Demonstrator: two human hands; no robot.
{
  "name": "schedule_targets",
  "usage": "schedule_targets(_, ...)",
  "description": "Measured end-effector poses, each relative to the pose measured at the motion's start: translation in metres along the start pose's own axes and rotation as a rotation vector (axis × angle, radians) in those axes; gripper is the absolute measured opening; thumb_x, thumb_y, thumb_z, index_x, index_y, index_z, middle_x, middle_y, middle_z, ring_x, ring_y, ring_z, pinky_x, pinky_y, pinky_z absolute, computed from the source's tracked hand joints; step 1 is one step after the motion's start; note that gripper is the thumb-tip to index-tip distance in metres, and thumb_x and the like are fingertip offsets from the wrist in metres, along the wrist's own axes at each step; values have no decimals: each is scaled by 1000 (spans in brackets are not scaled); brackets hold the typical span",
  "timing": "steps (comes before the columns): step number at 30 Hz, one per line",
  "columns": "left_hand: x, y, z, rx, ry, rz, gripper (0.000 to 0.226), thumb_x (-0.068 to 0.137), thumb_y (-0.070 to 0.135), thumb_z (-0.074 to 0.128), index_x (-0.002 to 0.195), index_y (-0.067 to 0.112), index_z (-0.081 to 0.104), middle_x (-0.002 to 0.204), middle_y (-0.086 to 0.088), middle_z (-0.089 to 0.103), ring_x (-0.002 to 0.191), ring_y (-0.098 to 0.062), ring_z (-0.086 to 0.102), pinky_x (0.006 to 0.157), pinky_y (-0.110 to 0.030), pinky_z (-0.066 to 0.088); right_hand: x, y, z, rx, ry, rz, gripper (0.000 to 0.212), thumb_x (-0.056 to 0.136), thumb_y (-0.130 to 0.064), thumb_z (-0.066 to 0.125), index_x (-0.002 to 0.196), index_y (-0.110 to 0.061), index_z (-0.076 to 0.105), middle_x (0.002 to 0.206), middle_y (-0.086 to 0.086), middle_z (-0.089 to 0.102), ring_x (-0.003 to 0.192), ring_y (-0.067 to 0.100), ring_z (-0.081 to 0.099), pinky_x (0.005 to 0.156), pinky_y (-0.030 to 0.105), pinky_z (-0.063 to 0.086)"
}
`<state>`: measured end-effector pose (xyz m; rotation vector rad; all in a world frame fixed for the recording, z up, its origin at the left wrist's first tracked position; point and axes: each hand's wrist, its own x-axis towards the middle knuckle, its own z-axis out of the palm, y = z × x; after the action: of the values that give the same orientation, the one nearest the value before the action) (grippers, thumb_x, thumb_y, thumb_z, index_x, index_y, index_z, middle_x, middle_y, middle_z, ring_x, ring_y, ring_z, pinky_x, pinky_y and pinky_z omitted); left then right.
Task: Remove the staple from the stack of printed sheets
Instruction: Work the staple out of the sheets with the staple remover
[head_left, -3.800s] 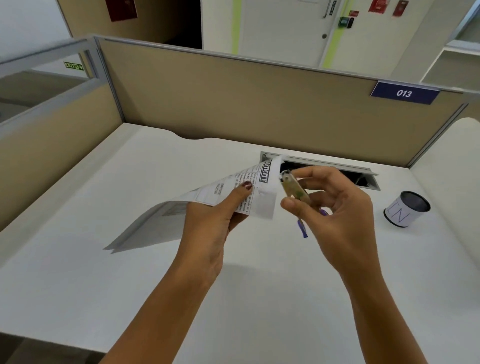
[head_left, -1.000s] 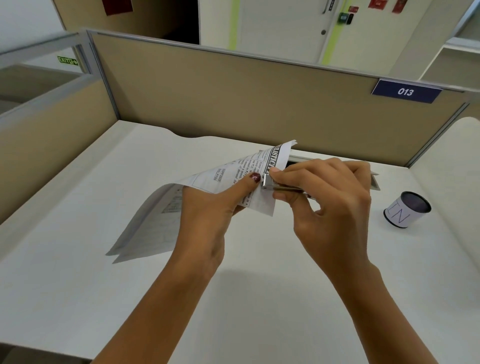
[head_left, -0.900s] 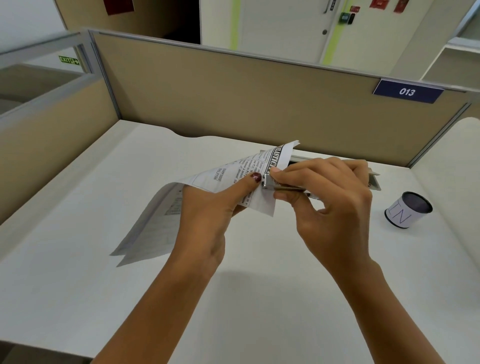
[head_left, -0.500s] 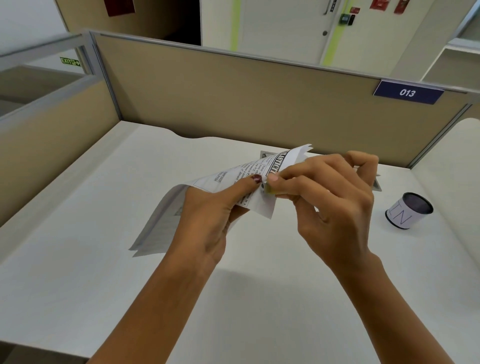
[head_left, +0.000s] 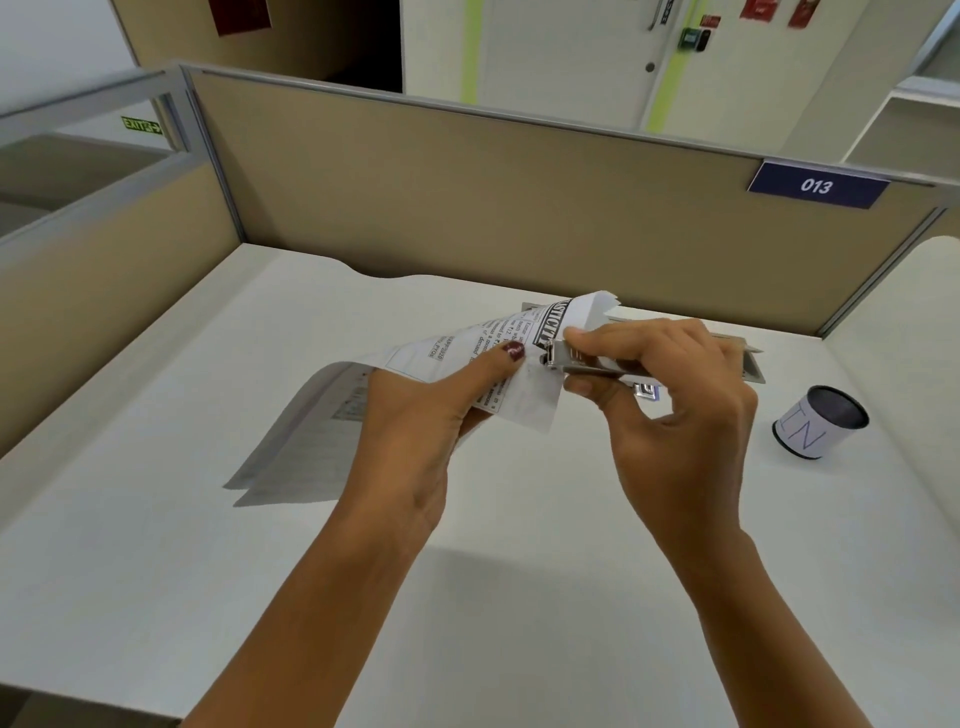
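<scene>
My left hand (head_left: 415, 415) holds the stack of printed sheets (head_left: 457, 348) up off the white desk, thumb pressed on top near the printed header corner. The sheets droop to the left, their lower ends resting on the desk. My right hand (head_left: 675, 410) grips a small metal stapler (head_left: 576, 361) by its body, lying level, its tip against the folded corner of the sheets just right of my left thumb. The staple itself is too small to make out.
A small paper-wrapped cup (head_left: 821, 421) marked with letters stands at the right on the white desk (head_left: 156, 519). A cable slot (head_left: 748, 358) lies behind my right hand. Beige partition walls (head_left: 467, 208) close the desk at the back and left.
The stapler went from held apart from the paper to its tip set against the corner. Over the last second my right hand twisted there, and the sheets' loose end shifted right.
</scene>
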<state>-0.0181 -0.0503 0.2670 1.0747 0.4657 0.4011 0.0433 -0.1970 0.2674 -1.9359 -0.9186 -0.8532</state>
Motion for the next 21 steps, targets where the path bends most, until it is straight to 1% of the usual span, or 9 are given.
schedule_targets(3,1,-1,1,-18,17,-9,61,44,29,82,102,19,64,87,4,77,83,-13,73,72,-28,60,0,-3,-2,-35,-32,15,15,79,-15,77,93,-15,74,93,-5,72,89,17,63,80,36,36)
schedule_targets(7,2,-2,4,-4,27,-10,66,42,33,79,105,22,60,90,2,74,77,-9,73,62,-22,58,1,-4,-4,-87,-43,-7,11,81,-17,76,92,-14,75,95,-3,74,91,19,64,81,29,33)
schedule_targets(10,2,-2,4,-16,-14,-7,69,45,29,79,110,18,59,91,1,74,77,-9,73,60,-20,56,1,-5,-5,-106,-35,-39,9,84,-19,74,91,-14,76,95,-3,74,91,20,64,79,33,35)
schedule_targets(14,2,-3,4,-1,-25,7,80,47,28,79,123,14,55,105,-5,71,84,-12,73,65,-22,57,3,-4,-6,-120,-19,-82,7,86,-18,72,89,-14,77,93,-3,74,89,22,65,77,37,37)
schedule_targets(15,1,-4,4,14,-14,13,79,49,28,79,123,14,54,106,-5,70,86,-14,72,67,-23,58,3,-4,-6,-130,-20,-91,7,87,-18,71,88,-13,77,92,-2,75,88,23,65,76,38,37)
schedule_targets(17,2,-5,4,56,2,28,69,58,25,80,122,15,56,107,-4,70,90,-16,71,71,-25,59,4,-4,-5,-156,-25,-109,11,89,-20,69,88,-13,77,91,-1,75,86,24,65,75,37,36)
schedule_targets(19,2,-6,6,75,12,60,58,62,25,80,116,16,59,100,-1,71,83,-11,72,66,-20,57,4,-5,-4,-185,-33,-122,16,90,-23,65,88,-12,77,90,1,75,85,26,65,75,35,34)
schedule_targets(21,1,-6,7,85,19,75,62,54,33,78,112,21,58,93,5,70,76,-6,71,58,-15,54,4,-7,-2,-228,-39,-132,17,90,-22,64,88,-12,77,90,2,75,85,27,65,74,34,32)
